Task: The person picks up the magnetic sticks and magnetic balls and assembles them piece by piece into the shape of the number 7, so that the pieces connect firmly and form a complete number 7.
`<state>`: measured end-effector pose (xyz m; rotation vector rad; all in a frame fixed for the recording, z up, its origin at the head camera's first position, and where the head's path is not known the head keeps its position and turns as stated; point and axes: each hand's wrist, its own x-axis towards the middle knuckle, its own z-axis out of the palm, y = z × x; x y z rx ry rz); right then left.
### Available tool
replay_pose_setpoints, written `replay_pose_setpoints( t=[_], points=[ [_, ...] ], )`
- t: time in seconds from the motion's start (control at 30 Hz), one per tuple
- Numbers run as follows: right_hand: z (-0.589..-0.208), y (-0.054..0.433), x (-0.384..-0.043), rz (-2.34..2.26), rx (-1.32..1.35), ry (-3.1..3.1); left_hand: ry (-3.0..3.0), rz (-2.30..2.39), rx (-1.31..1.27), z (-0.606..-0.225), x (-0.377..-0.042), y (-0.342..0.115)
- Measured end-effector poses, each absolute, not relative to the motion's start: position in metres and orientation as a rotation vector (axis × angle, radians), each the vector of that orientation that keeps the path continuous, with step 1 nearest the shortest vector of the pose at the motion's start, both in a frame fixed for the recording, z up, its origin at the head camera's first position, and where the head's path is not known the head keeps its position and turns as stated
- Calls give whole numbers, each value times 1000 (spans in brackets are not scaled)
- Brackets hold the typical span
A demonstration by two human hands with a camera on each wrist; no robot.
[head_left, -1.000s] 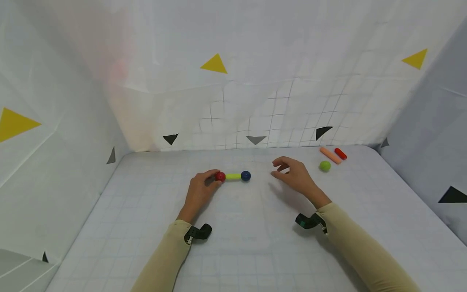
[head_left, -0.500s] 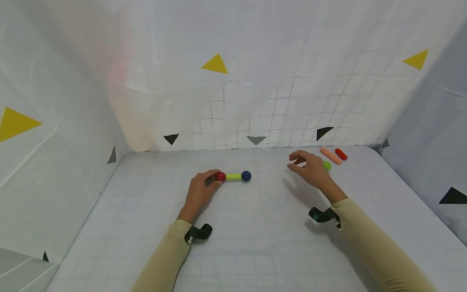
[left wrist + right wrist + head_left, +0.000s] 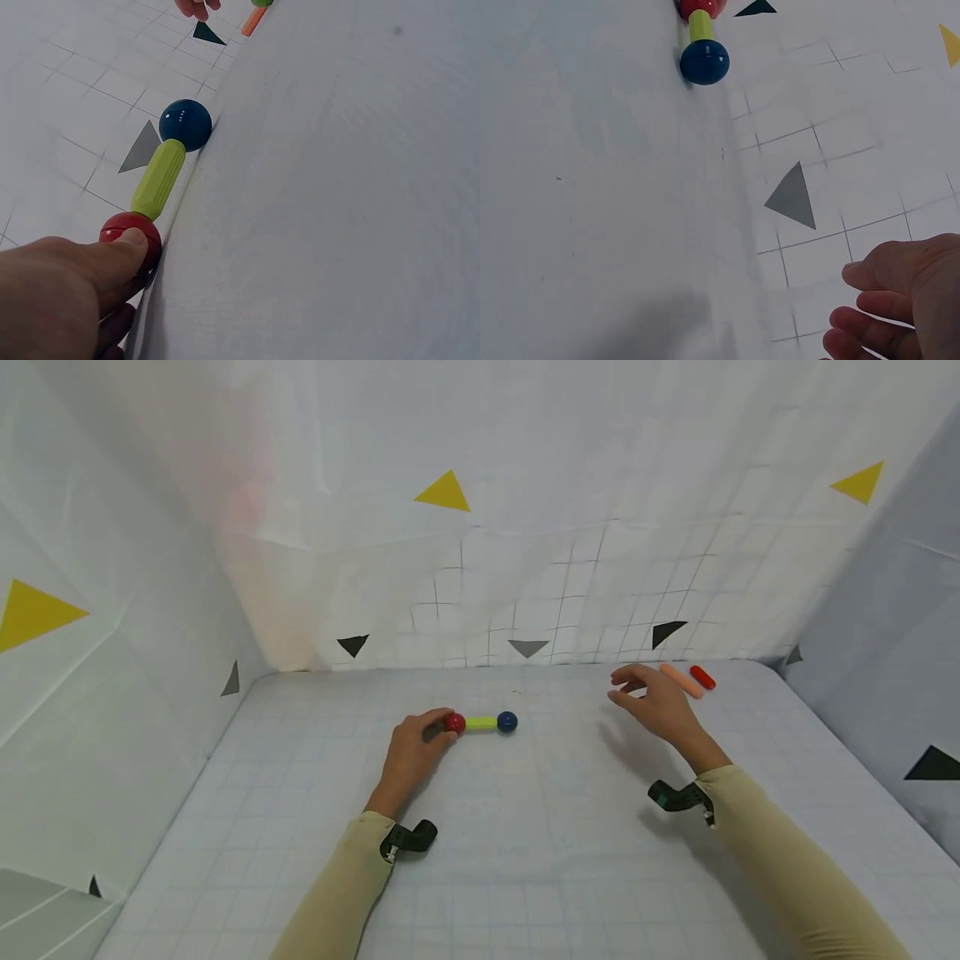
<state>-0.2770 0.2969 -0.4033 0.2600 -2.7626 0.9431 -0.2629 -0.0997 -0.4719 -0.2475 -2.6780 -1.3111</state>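
My left hand [image 3: 408, 750] pinches a red ball [image 3: 455, 722] between thumb and fingers. A yellow-green ridged rod [image 3: 158, 180] joins that ball to a dark blue ball [image 3: 507, 722], the three lying in line on the table. Over the table to the right, my right hand [image 3: 662, 703] holds nothing, its fingers loosely bent and thumb apart. It hides a green ball [image 3: 262, 2] in the head view; the left wrist view shows only part of that ball at the top edge.
Behind my right hand lie an orange stick [image 3: 681, 680] and a shorter red stick [image 3: 702, 677], near the table's back edge. White sheets with yellow, black and grey triangles close off the back and sides. A gridded white cover [image 3: 525, 893] lies over the table.
My right hand has moved right and slightly back, away from the blue ball, and now covers the green ball in the head view. My left hand keeps its hold on the red ball.
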Motion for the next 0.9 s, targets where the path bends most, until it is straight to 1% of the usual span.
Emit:
replay_pose_setpoints(
  t=[0.27,0.47,0.77,0.9],
  points=[
    [-402,316,-284,849,238,-2746,-2677,-1307,-230,-471,-262,-99],
    [-401,331,-285,872,192,-2745,-2678,-1301,-239,-470,-262,-98],
    [-396,340,-288,872,157,-2719,-2631,-1282,-339,-471,-262,-101],
    [-395,343,-290,876,120,-2731,-2623,-1301,-342,-471,-261,-101]
  ],
)
